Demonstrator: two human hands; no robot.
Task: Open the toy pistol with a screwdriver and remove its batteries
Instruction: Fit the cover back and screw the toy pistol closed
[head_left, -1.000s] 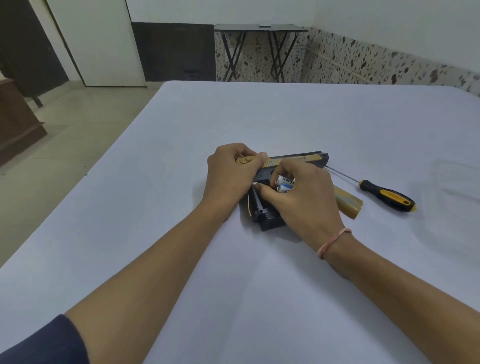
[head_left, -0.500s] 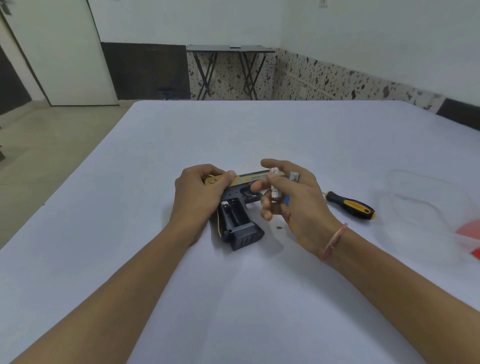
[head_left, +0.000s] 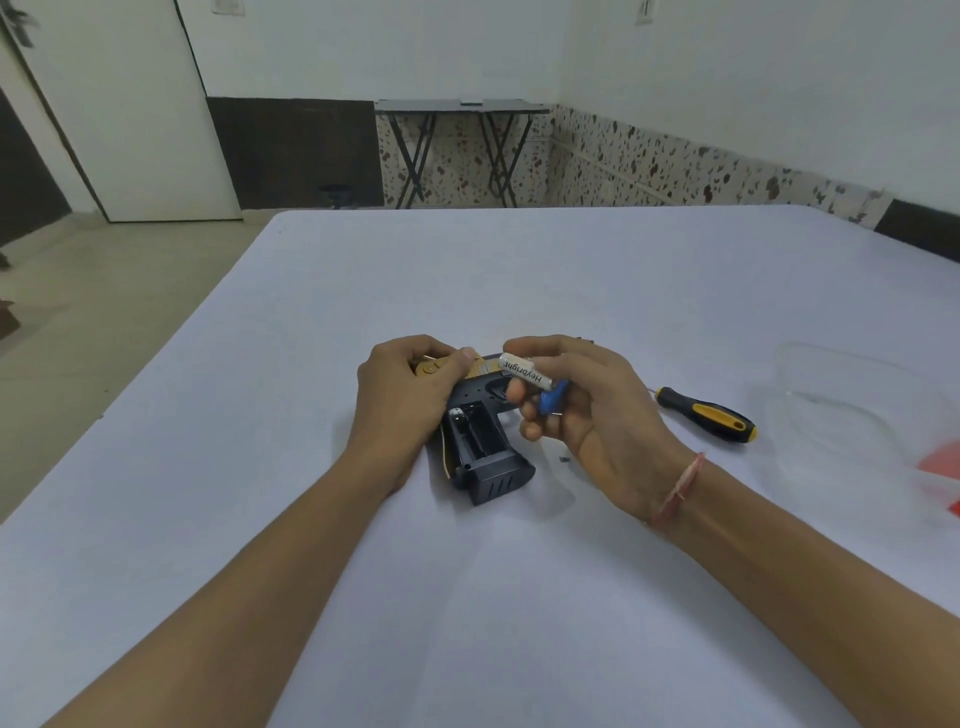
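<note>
Battery removal is in hand: your left hand (head_left: 406, 399) grips the black-and-tan plastic toy pistol (head_left: 498, 480) at frame centre, its compartment (head_left: 475, 432) open; your right hand (head_left: 587, 415) pinches a white-and-blue cylindrical battery (head_left: 521, 370) just above. Next, probably set it aside and check that compartment. One pistol, one black-and-yellow screwdriver (head_left: 711, 418) at right, one battery plainly seen.

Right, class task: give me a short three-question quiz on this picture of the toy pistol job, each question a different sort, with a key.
1. True or false: the screwdriver is in the right hand.
2. Which hand grips the labelled battery? A) left B) right C) neither
3. Fill in: the left hand steadies the ____ on the table.
Key: 1 false, it lies on the table; 2 B; 3 toy pistol.
</note>
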